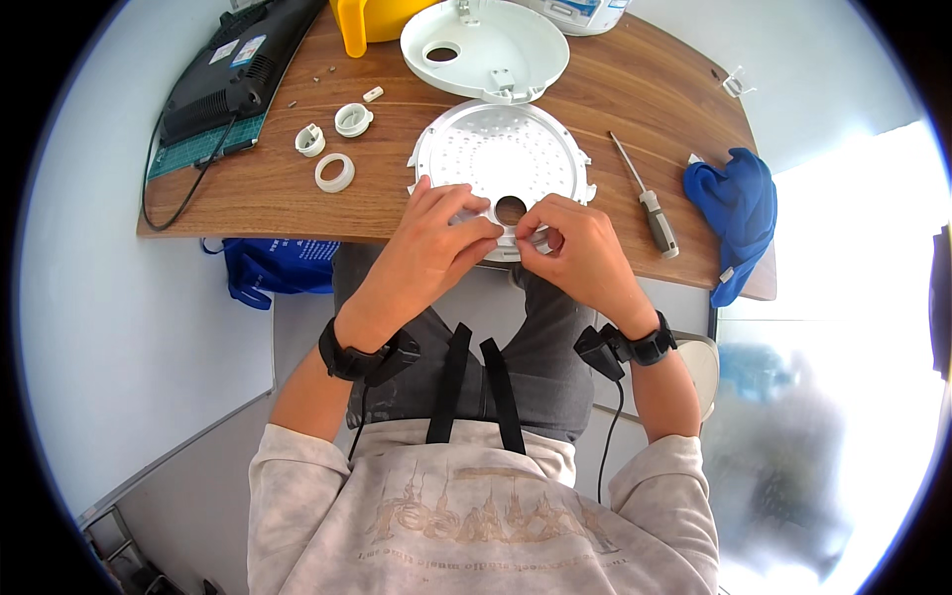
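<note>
A round silvery metal disc with many small holes and one large round hole lies at the table's near edge, partly overhanging it. My left hand grips the disc's near left part, fingers bent over the top and thumb close to the rim. Beside the large hole, my right hand is closed in a pinch, thumb against forefinger. Whatever is between those fingertips is too small or too hidden to make out. Just behind the disc sits a pale round plastic cover with an oval opening, its inside facing up.
Left of the disc lie a white ring, two white plastic caps and tiny parts. A screwdriver and blue cloth lie right. A black device on a green mat, a yellow container and a white tub stand farther back.
</note>
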`<state>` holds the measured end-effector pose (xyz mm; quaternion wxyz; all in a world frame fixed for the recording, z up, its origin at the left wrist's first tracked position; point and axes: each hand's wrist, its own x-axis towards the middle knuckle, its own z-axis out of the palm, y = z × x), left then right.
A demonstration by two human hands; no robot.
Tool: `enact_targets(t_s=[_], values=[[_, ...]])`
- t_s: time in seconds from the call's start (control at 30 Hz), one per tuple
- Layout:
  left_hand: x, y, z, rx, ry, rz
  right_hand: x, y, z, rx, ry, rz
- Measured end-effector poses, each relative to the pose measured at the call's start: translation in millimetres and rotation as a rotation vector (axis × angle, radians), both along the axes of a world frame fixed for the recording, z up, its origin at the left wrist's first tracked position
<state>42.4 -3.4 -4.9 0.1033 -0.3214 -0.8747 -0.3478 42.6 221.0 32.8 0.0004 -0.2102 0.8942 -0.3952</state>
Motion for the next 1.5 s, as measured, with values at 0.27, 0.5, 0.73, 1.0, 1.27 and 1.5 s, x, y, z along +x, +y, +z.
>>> enact_targets(t_s=[0.27,0.5,0.73,1.0,1.27,1.5], values=[[0.0,-0.2,-0.9,-0.006,-0.001,0.007,-0.5,0.6,0.1,-0.030,-0.021,0.053],[-0.1,0.7,-1.5,0.002,0.005,0.011,-0.5,2.5,-1.6,-0.031,-0.021,0.041],[0.5,-0.8,-0.5,-0.010,0.015,0.015,0.0,2.4,-2.7,-0.070,-0.041,0.027],[-0.9,9.2,12.2,0.060,-0.044,-0.099,-1.8,6.1,-7.6,-0.135,-0.155,-0.023],[-5.5,15.9,8.9,0.154,-0.142,-0.069,-3.2,8.7,-14.6,-0.170,-0.160,-0.059],[-5.2,18.2,9.0,0.192,-0.147,-0.064,-1.4,9.0,-11.2,-0.155,-0.146,-0.069]])
